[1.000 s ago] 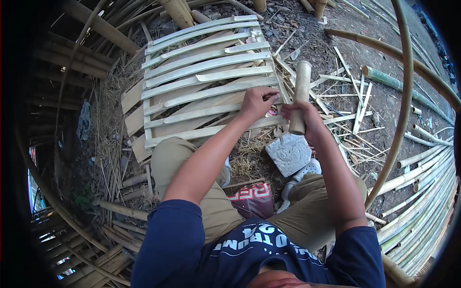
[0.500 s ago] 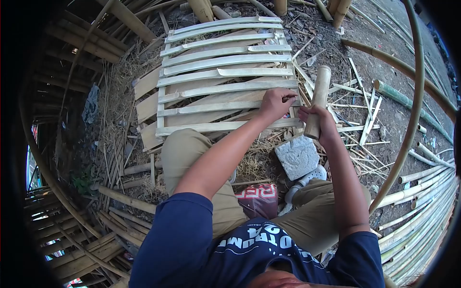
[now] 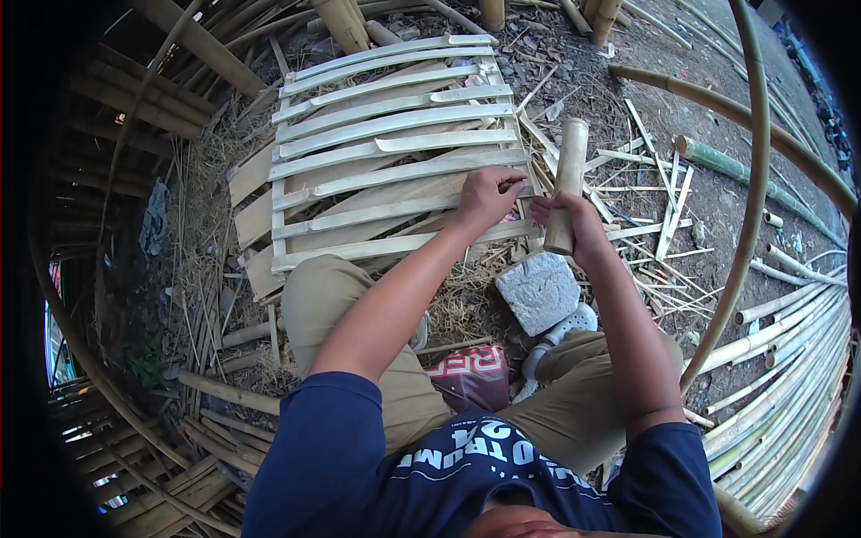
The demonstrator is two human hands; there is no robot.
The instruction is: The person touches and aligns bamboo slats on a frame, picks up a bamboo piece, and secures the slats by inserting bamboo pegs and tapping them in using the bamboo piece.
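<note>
A frame of pale bamboo slats (image 3: 395,143) lies on the ground in front of me, its slats set crosswise over side rails. My left hand (image 3: 489,197) is closed in a pinch above the right end of the lower slats; whatever its fingers hold is too small to make out. Just right of it, my right hand (image 3: 578,224) grips a thick, short bamboo section (image 3: 569,170) near its lower end. The bamboo section stands roughly upright in view, beside the frame's right rail and apart from my left hand.
A pale stone block (image 3: 538,291) sits by my shoe (image 3: 574,321). Split bamboo strips (image 3: 674,206) litter the ground at right, below a green bamboo pole (image 3: 744,175). A curved pole (image 3: 758,179) arches on the right, near stacked poles (image 3: 789,386). Flat boards (image 3: 256,175) lie under the frame.
The whole view has shifted, so the frame and both hands appear slightly farther left. Both hands keep almost the same pose, and my right hand still grips the bamboo section.
</note>
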